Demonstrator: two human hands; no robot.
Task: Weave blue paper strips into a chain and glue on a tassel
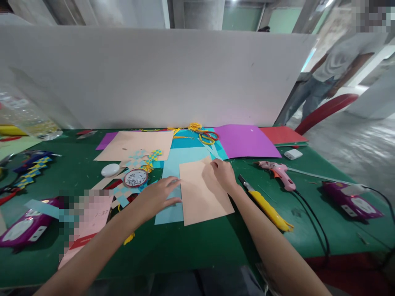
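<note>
A peach sheet of paper (203,197) lies in front of me, partly over a light blue sheet (169,205). My left hand (160,193) is open at its left edge, thumb and fingers apart, with nothing held. At the sheet's upper right corner my right hand (224,172) is closed, its fingers curled on the paper's edge. Narrow light blue paper strips (214,151) lie just beyond that hand. A yellow box cutter (267,209) rests to the right of my right wrist.
Right of the cutter are a pink glue gun (280,172) with a cord and a purple device (352,201). Scissors (208,137), purple paper (247,142) and another peach sheet (145,144) lie behind. Leftward are a round tin (135,178) and woven paper strips (35,170). A person (333,70) stands beyond.
</note>
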